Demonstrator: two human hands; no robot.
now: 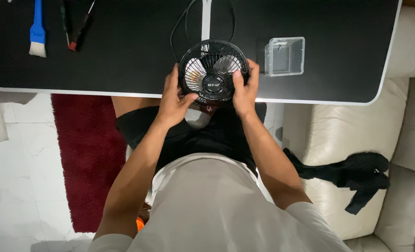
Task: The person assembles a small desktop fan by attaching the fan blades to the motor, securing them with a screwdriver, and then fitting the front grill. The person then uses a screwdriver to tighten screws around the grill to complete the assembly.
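A small round black desk fan (213, 70) with a wire grille and pale blades rests at the near edge of a black table (123, 60). My left hand (174, 100) grips the fan's left rim, thumb on the grille. On the right rim sits my right hand (244, 88), its thumb pressed on the front grille and fingers curled behind. A black cord (179, 25) runs from the fan toward the back of the table.
A clear plastic box (285, 56) stands right of the fan. A blue-handled brush (38, 32) and screwdrivers (76, 25) lie at the far left. A red rug (90, 158) covers white floor; a cream sofa (403, 116) holds black cloth (356, 175).
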